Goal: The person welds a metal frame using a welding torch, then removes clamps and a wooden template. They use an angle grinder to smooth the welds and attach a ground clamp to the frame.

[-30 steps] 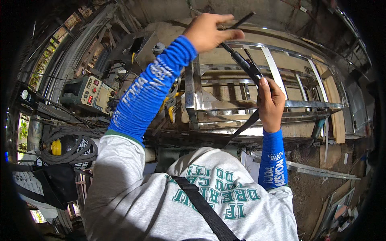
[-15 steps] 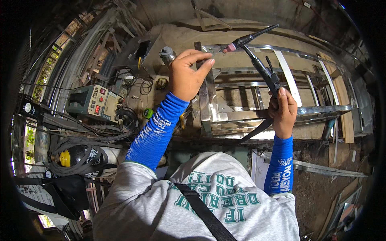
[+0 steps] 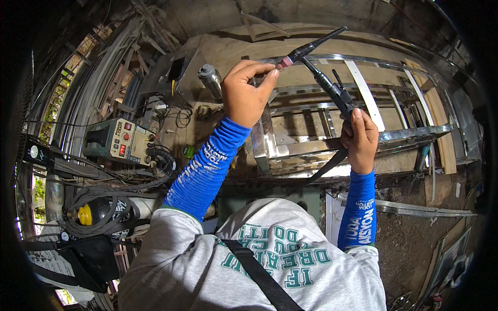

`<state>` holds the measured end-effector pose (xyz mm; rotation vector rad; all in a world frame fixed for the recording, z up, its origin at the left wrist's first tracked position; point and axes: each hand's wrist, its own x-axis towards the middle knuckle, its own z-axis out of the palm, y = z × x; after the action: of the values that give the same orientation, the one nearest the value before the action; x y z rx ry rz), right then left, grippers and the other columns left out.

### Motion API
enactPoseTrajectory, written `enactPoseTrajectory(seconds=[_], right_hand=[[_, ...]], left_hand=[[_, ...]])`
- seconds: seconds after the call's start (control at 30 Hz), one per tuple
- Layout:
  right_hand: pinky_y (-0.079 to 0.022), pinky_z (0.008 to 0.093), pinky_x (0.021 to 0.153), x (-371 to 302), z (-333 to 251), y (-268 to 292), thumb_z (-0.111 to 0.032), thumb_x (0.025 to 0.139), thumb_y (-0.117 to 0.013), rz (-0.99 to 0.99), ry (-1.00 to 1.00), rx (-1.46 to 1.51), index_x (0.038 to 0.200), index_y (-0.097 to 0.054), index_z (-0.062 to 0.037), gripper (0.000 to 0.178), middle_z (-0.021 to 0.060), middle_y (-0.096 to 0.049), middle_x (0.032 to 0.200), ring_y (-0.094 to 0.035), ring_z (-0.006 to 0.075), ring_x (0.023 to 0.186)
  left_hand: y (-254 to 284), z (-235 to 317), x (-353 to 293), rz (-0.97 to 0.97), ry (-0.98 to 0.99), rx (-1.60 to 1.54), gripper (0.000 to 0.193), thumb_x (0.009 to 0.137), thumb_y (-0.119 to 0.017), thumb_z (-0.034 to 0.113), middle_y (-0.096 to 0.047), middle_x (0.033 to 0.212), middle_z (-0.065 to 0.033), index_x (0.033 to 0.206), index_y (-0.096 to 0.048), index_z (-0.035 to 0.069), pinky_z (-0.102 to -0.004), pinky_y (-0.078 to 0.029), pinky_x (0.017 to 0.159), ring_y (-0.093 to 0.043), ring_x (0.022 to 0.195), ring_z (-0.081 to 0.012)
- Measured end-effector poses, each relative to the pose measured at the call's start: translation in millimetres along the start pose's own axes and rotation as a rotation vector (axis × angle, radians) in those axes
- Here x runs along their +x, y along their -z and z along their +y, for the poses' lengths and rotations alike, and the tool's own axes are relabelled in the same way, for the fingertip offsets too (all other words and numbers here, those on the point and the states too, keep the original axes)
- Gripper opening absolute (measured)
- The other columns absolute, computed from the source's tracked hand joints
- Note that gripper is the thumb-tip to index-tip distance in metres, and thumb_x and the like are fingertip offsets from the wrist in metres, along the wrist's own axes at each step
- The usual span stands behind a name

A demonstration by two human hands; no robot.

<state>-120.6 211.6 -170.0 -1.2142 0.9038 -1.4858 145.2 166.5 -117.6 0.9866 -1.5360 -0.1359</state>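
My right hand (image 3: 361,137) is wrapped round the handle of a black TIG torch (image 3: 328,85), raised above a shiny metal frame (image 3: 306,149). The torch's pink nozzle (image 3: 286,62) points left, toward my left hand (image 3: 246,96). Thumb and index finger of that hand are pinched right at the nozzle's mouth, on the tip of a thin tungsten electrode that the fingers largely hide. From the torch handle a dark cable sleeve (image 3: 328,167) runs down past the frame's near edge.
On the left stands a welding machine (image 3: 120,141) with a lit display and cables. Below it, a hose coils around a gas cylinder (image 3: 106,210). A grey-capped bottle (image 3: 210,82) and a green tape measure (image 3: 188,151) lie beyond my left forearm. Wooden planks (image 3: 441,129) lean at the right.
My left fingertips have closed in on the nozzle, covering most of the thin electrode seen between them before. Torch and right hand have shifted slightly left in the picture.
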Motion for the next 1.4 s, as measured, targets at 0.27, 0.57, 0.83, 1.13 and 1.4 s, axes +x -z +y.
enactPoseTrajectory(seconds=[0.27,0.57,0.83,1.13,1.4], right_hand=[[-0.028,0.0207,0.043,2.5,4.5,7.4,-0.036,0.109,-0.054,-0.042,-0.028,0.038,0.097,-0.063,-0.0022,0.037,-0.0064,-0.044,0.064,-0.035,0.0024,0.049],[-0.026,0.0204,0.044,1.0,-5.8,0.5,-0.031,0.109,-0.055,-0.055,-0.062,0.057,0.093,-0.063,-0.0031,0.033,-0.0079,-0.042,0.064,-0.034,0.0013,0.051],[-0.028,0.0202,0.044,1.2,-2.0,3.0,-0.035,0.109,-0.054,-0.036,-0.044,0.042,0.097,-0.063,-0.0040,0.034,-0.0075,-0.042,0.063,-0.034,0.0019,0.049],[-0.028,0.0199,0.044,0.6,-2.2,-0.1,-0.036,0.108,-0.056,0.031,-0.027,0.030,0.097,-0.062,-0.0048,0.033,-0.0079,-0.041,0.063,-0.035,0.0015,0.050],[-0.025,0.0194,0.044,1.0,-1.1,-4.7,-0.028,0.108,-0.057,0.021,-0.036,0.089,0.090,-0.060,-0.0048,0.030,-0.0086,-0.041,0.067,-0.034,0.0007,0.054]], left_hand=[[-5.4,5.3,-2.7,0.048,0.022,0.059,0.009,0.080,-0.078,0.005,-0.072,0.086,-0.0104,0.088,-0.076,0.001,-0.0303,-0.051,0.071,-0.068,0.077,-0.0209],[-8.1,6.9,0.0,0.087,-0.040,0.041,0.008,0.076,-0.077,0.001,-0.069,0.081,-0.0085,0.082,-0.071,0.001,-0.0307,-0.052,0.071,-0.066,0.074,-0.0188],[-8.4,7.3,-4.3,0.035,0.014,0.022,0.008,0.079,-0.075,0.002,-0.071,0.087,-0.0073,0.086,-0.071,-0.001,-0.0277,-0.049,0.077,-0.064,0.081,-0.0144],[1.1,-3.0,-13.3,0.003,0.059,-0.022,0.010,0.079,-0.076,0.004,-0.066,0.084,-0.0066,0.083,-0.069,0.000,-0.0286,-0.049,0.074,-0.062,0.078,-0.0153],[9.3,-6.5,-13.6,-0.049,0.024,0.138,0.036,0.078,-0.087,0.019,-0.069,0.101,-0.0094,0.105,-0.070,0.002,-0.0331,-0.052,0.078,-0.064,0.084,-0.0200]])
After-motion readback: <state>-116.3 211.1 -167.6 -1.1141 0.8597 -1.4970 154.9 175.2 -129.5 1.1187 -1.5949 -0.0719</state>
